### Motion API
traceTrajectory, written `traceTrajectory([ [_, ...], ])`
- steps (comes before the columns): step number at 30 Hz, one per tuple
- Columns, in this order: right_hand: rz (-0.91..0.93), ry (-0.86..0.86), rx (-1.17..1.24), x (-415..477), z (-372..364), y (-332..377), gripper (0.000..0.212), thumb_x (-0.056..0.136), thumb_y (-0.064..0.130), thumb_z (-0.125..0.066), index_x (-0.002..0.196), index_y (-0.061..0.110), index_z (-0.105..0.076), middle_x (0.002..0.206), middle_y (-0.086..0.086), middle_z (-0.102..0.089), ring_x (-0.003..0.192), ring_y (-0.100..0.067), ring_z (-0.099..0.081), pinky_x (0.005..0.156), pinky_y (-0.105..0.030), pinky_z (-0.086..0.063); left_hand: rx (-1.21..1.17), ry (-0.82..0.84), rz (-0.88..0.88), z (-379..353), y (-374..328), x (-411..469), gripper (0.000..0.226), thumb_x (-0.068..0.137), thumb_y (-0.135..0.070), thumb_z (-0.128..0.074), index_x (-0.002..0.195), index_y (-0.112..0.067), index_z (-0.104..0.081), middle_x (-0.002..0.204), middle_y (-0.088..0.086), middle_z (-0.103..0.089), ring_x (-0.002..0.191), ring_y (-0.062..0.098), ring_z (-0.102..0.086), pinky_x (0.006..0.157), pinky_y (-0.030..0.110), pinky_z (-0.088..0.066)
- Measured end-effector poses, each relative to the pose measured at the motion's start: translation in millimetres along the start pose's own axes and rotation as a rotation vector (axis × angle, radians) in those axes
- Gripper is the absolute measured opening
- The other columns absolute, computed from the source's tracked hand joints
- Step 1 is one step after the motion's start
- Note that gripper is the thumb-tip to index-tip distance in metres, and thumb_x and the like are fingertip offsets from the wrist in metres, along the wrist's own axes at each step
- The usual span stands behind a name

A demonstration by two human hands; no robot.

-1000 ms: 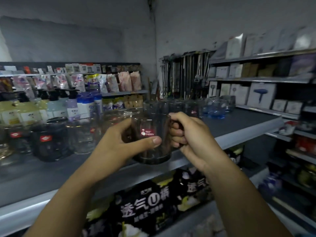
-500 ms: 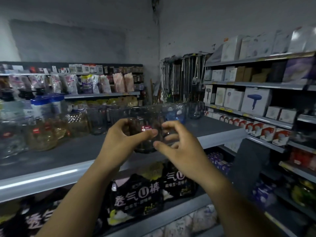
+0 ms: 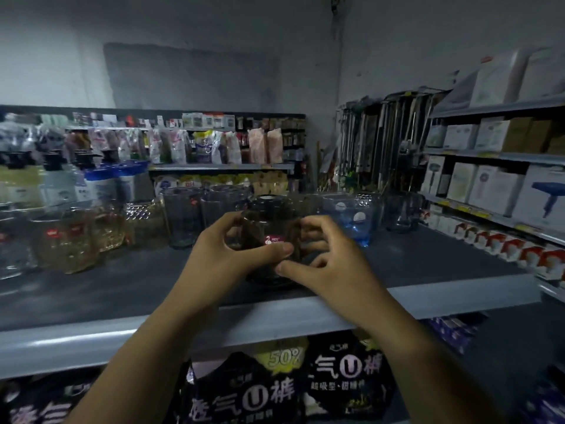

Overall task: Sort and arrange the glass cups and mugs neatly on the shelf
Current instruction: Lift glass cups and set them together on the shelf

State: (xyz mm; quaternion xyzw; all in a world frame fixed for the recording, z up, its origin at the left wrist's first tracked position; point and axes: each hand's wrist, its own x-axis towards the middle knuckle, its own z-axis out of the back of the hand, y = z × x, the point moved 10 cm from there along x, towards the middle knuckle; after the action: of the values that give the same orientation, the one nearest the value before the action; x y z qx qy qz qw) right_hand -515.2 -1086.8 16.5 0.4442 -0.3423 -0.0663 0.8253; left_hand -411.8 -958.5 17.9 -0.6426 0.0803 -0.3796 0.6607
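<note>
A dark smoked-glass mug [image 3: 269, 237] is seen upright on a matt grey shelf [image 3: 428, 270], close to its front edge. A pink sticker is fixed on its smooth round wall, with a white bird shape and the word "RED"; the rest is covered by a thumb. The mug is clasped by the left grip [image 3: 226, 255], a bare hand with fingers curled behind and thumb pressed across the front. The right grip [image 3: 336, 267] is curled against the mug's right side, thumb tip laid on the lower front. Behind, tall clear tumblers [image 3: 182, 218], a blue glass cup [image 3: 356, 221] and amber dimpled cups [image 3: 67, 246] are lined up. Below, black packs [image 3: 244, 390] are printed "50%" and "U".
</note>
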Motion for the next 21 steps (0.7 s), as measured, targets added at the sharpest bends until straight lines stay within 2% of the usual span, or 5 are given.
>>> traceTrajectory([
  [5,-0.004,0.036,-0.005,8.6,2.6,-14.8,0.060,0.066,0.035,-0.093,0.108,0.042,-0.051,0.102,0.025,-0.065,0.093,0.000,-0.067,0.075,-0.025,-0.057,0.151,0.041,0.029,-2.9,5.3,9.7,0.044,0.060,-0.039,-0.091,0.101,-0.033,-0.076,0.092,-0.013,-0.079,0.085,0.007,-0.076,0.080,0.028,-0.058],
  [9,0.008,0.098,-0.062,18.5,-0.2,-15.9,0.061,0.064,0.033,-0.095,0.105,0.035,-0.050,0.100,0.025,-0.066,0.086,0.000,-0.068,0.068,-0.020,-0.054,0.217,0.006,0.069,1.1,16.1,15.2,0.063,0.053,-0.049,-0.092,0.112,-0.034,-0.074,0.094,-0.015,-0.079,0.087,0.003,-0.075,0.084,0.030,-0.058],
  [15,-0.001,0.138,-0.109,29.5,-3.1,-24.1,0.063,0.062,0.036,-0.096,0.102,0.036,-0.048,0.094,0.015,-0.065,0.078,0.003,-0.065,0.065,-0.017,-0.052,0.289,-0.066,0.055,9.0,26.1,20.4,0.072,0.048,-0.054,-0.092,0.115,-0.042,-0.069,0.099,-0.026,-0.075,0.093,-0.011,-0.069,0.076,0.011,-0.049],
  [19,-0.018,0.174,-0.077,28.1,-3.9,-31.4,0.056,0.069,0.030,-0.092,0.103,0.040,-0.048,0.094,0.022,-0.064,0.077,0.002,-0.065,0.066,-0.019,-0.054,0.308,-0.072,0.075,15.5,37.2,22.6,0.094,0.039,-0.067,-0.091,0.123,-0.044,-0.058,0.113,-0.021,-0.072,0.102,-0.006,-0.068,0.090,0.023,-0.054],
  [21,-0.024,0.171,-0.082,27.9,-1.8,-35.7,0.053,0.071,0.031,-0.090,0.103,0.042,-0.050,0.096,0.028,-0.062,0.079,-0.002,-0.066,0.070,-0.025,-0.058,0.286,-0.022,0.095,15.1,41.9,19.2,0.096,0.038,-0.068,-0.091,0.125,-0.047,-0.055,0.118,-0.022,-0.068,0.105,-0.003,-0.068,0.094,0.030,-0.057],
])
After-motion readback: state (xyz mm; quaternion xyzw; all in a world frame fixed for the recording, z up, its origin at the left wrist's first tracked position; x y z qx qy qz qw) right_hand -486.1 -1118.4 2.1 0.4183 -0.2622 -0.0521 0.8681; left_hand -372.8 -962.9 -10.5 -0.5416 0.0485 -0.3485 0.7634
